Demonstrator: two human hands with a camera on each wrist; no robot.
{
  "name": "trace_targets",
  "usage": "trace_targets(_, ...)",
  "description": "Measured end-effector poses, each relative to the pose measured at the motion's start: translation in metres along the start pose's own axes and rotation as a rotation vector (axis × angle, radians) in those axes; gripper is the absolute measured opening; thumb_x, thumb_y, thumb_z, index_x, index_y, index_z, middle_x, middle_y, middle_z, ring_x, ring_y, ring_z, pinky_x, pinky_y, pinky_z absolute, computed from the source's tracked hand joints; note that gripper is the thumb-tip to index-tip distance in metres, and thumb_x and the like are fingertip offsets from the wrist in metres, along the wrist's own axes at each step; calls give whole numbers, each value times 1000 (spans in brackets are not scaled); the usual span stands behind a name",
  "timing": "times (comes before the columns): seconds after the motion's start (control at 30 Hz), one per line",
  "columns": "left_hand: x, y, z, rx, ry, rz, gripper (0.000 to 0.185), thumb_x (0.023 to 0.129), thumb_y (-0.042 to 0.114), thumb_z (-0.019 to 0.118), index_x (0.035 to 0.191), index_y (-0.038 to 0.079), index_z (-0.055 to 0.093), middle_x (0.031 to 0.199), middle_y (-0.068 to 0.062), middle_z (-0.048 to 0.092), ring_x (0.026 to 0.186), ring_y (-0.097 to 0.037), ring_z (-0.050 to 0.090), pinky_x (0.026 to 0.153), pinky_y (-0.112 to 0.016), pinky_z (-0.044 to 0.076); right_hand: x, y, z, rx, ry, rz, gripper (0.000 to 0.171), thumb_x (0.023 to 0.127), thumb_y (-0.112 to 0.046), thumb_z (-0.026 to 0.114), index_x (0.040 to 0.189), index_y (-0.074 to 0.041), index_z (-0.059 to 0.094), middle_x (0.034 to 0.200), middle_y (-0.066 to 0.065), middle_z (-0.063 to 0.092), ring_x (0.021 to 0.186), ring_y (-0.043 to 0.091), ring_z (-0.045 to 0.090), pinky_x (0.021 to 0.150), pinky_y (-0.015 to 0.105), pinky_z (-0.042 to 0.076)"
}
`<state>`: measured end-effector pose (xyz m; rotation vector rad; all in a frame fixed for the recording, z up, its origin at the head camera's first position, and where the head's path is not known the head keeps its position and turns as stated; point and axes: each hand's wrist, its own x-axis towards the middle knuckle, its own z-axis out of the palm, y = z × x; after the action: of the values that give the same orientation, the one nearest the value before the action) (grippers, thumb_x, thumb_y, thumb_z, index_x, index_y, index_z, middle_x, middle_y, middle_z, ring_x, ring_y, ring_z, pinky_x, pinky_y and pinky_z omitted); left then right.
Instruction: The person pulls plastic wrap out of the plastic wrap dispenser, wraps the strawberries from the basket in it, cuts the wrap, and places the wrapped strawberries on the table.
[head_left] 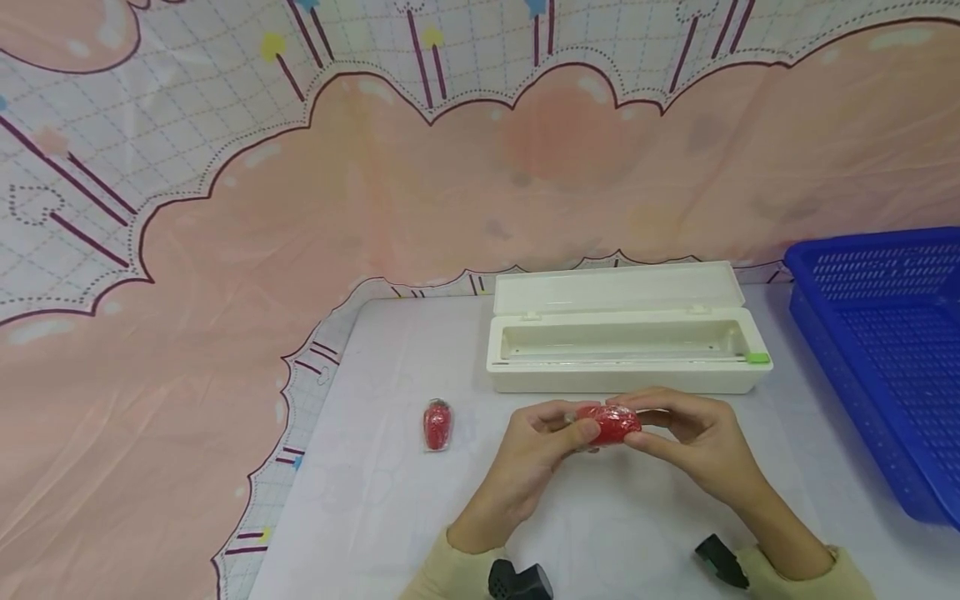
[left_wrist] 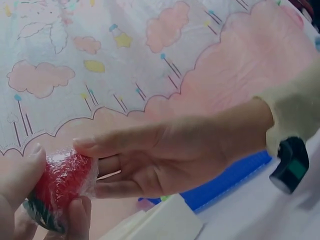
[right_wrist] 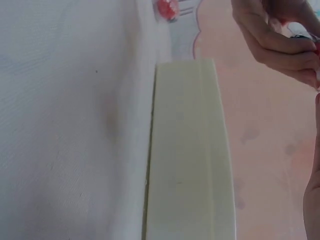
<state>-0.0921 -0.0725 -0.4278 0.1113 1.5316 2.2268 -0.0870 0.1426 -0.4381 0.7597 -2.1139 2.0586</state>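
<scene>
Both hands hold a red strawberry toy (head_left: 611, 423) wrapped in clear film, just above the table in front of the white box. My left hand (head_left: 542, 446) pinches its left end; my right hand (head_left: 686, 437) curls round its right side. In the left wrist view the wrapped strawberry (left_wrist: 60, 187) sits between the left fingers (left_wrist: 20, 175), with the right hand (left_wrist: 165, 160) touching it from the right. A second wrapped strawberry (head_left: 438, 426) lies on the table to the left. The right wrist view shows the left hand's fingers (right_wrist: 272, 42) at the top right.
An open white cling-film dispenser box (head_left: 626, 367) stands behind the hands, its lid back and a green slider (head_left: 757, 358) at its right end. A blue plastic basket (head_left: 885, 350) sits at the right. A pink and white patterned cloth (head_left: 300, 208) hangs behind and left.
</scene>
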Motion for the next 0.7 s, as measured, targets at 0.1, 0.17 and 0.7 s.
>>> trace_targets(0.1, 1, 0, -1, 23, 8, 6, 46, 84, 22, 81, 115, -9, 66, 100, -1, 73, 87, -10, 66, 83, -25, 56, 1, 0, 1, -17, 16, 13, 35, 77, 19, 72, 107, 4, 69, 113, 0, 73, 108, 16, 67, 89, 27, 56)
trace_targets(0.17, 3, -1, -2, 31, 20, 6, 46, 85, 21, 80, 116, -8, 65, 102, -3, 73, 89, -11, 67, 85, -26, 56, 1, 1, 2, -20, 27, 7, 34, 76, 19, 73, 105, 2, 69, 112, 2, 72, 108, 16, 66, 88, 26, 56)
trace_targets(0.7, 6, -5, -3, 17, 109, 31, 52, 83, 21, 81, 124, -5, 64, 115, -14, 72, 99, -12, 68, 92, -27, 55, 3, 4, 5, -79, 81, 58, 29, 74, 14, 79, 91, -3, 63, 107, 8, 68, 101, 14, 65, 83, 24, 58)
